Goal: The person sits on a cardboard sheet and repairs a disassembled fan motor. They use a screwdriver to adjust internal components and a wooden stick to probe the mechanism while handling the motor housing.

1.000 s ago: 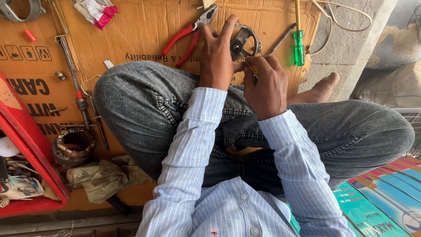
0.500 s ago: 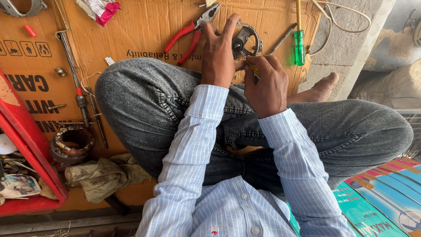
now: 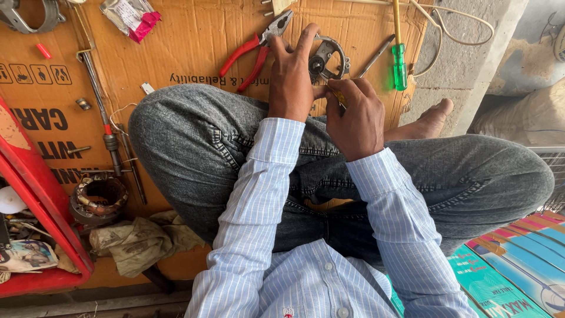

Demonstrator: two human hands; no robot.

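Your left hand (image 3: pixel 289 82) grips the round metal motor part (image 3: pixel 327 59) on the cardboard (image 3: pixel 194 53) beyond your knees; your right hand (image 3: pixel 355 115) pinches a yellow-handled tool (image 3: pixel 337 97) against it, red pliers (image 3: pixel 254 50) just left.

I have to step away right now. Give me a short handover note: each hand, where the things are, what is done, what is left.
Left hand: fingers steady the round grey metal part on the brown cardboard sheet.
Right hand: pinches a thin yellow-handled tool, tip towards the part.
Nearby: red-handled pliers left of the part, green-handled screwdriver and a plain metal rod to its right, copper-wound coil ring at far left.
Done: cannot tell from this view.
Left: the part is in hand, being worked on.
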